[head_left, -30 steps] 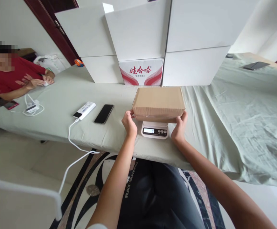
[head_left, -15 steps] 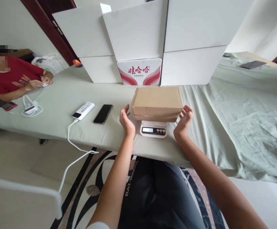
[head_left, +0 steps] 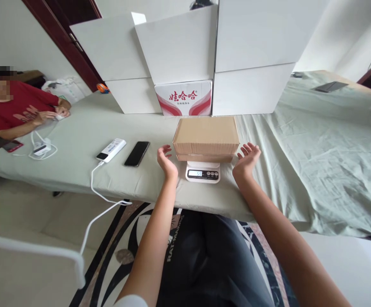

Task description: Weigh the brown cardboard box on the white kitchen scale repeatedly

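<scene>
A brown cardboard box (head_left: 206, 136) rests on a white digital scale (head_left: 202, 173), whose lit display and row of buttons face me. The box hides most of the weighing platform. My left hand (head_left: 167, 162) is held just left of the box, fingers curved but apart, with a gap between them and the cardboard. On the other side, my right hand (head_left: 247, 161) is turned palm inward with its fingers spread, clear of the box. Neither hand holds anything.
Left of the scale lie a black phone (head_left: 137, 153) and a white power bank (head_left: 111, 150) with a white cable. White boxes (head_left: 179, 51) and a red-and-white carton (head_left: 184, 98) stand behind. A person in a red shirt (head_left: 28, 106) sits at far left; a dark tablet (head_left: 330, 87) lies at far right.
Both hands have drawn outward from the sides of the box, and the right fingers have spread. The box stays on the scale. My view has shifted slightly.
</scene>
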A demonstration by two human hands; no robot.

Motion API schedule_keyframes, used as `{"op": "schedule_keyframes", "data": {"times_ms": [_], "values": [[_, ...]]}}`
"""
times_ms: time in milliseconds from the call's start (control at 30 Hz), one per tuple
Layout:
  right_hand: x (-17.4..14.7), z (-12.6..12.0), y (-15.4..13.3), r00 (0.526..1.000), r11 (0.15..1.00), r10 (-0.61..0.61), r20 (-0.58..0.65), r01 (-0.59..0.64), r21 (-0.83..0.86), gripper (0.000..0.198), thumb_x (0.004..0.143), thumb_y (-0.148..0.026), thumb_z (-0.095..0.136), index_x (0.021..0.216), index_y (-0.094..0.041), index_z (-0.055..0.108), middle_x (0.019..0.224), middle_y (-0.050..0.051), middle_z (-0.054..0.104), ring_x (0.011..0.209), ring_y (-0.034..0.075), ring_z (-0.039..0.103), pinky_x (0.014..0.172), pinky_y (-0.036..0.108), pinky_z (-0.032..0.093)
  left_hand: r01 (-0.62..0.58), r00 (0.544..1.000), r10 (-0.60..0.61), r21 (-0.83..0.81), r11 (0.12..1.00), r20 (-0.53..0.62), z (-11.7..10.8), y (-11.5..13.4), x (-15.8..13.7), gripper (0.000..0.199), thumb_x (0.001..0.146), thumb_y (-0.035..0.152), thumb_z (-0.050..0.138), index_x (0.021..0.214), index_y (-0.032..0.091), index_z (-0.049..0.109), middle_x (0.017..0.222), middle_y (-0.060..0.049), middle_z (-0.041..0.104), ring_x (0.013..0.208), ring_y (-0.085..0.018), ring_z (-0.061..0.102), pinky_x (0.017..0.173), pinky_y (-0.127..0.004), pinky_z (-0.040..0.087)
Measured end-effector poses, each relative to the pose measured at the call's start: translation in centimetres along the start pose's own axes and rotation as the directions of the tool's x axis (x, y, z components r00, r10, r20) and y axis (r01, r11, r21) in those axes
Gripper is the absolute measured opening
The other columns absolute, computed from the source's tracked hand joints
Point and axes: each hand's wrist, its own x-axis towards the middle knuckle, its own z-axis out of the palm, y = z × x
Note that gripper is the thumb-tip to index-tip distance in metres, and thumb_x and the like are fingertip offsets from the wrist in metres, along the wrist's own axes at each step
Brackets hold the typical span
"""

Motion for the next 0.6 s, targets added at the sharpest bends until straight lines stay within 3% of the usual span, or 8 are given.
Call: {"op": "schedule_keyframes", "data": {"times_ms": [233,400,500,600], "values": [[0.2,-0.2,-0.2,1.0,1.0,0.006,-0.005,-0.006,0.021,0.045,0.094,-0.069,0.038,0.111,-0.031,0.056,0.133,0.01,0.064,0.142,0.031,0.065,0.128,0.06,0.047,0.138,0.987,-0.142,-0.063,0.988,-0.075,0.3,-0.4,1.0,0.045,0.108,0.052,0.04,0.094,0.021,0.069,0.103,-0.01,0.073,0.087,-0.019,0.067,0.075,-0.032,0.044],[0.7,-0.2,0.1,1.0,1.0,-0.001,0.004,0.001,0.004,0.049,0.095,-0.072,0.033,0.111,-0.031,0.054,0.131,0.01,0.062,0.139,0.031,0.065,0.122,0.06,0.052,0.163,0.982,-0.17,-0.089,0.983,-0.077,0.3,-0.8,1.3,0.045,0.109,0.054,0.039,0.093,0.022,0.067,0.099,-0.009,0.072,0.086,-0.019,0.065,0.074,-0.032,0.044],[0.7,-0.3,0.1,1.0,1.0,0.004,0.017,-0.004,-0.014,0.042,0.093,-0.065,0.041,0.112,-0.03,0.055,0.132,0.01,0.062,0.137,0.03,0.065,0.122,0.058,0.051,0.175,0.981,-0.182,-0.094,0.98,-0.068,0.4,-1.1,1.4,0.048,0.109,0.059,0.041,0.092,0.022,0.066,0.096,-0.008,0.07,0.085,-0.02,0.064,0.073,-0.032,0.043],[0.6,-0.4,-0.2,0.993,0.99,-0.035,0.11,0.049,-0.132,0.037,0.084,-0.052,0.056,0.115,-0.03,0.057,0.132,0.007,0.063,0.133,0.028,0.063,0.123,0.056,0.049,0.191,0.978,-0.197,-0.097,0.977,-0.065,0.6,-1.3,1.6,0.049,0.109,0.061,0.04,0.092,0.023,0.065,0.096,-0.008,0.069,0.084,-0.02,0.064,0.073,-0.032,0.043]]}}
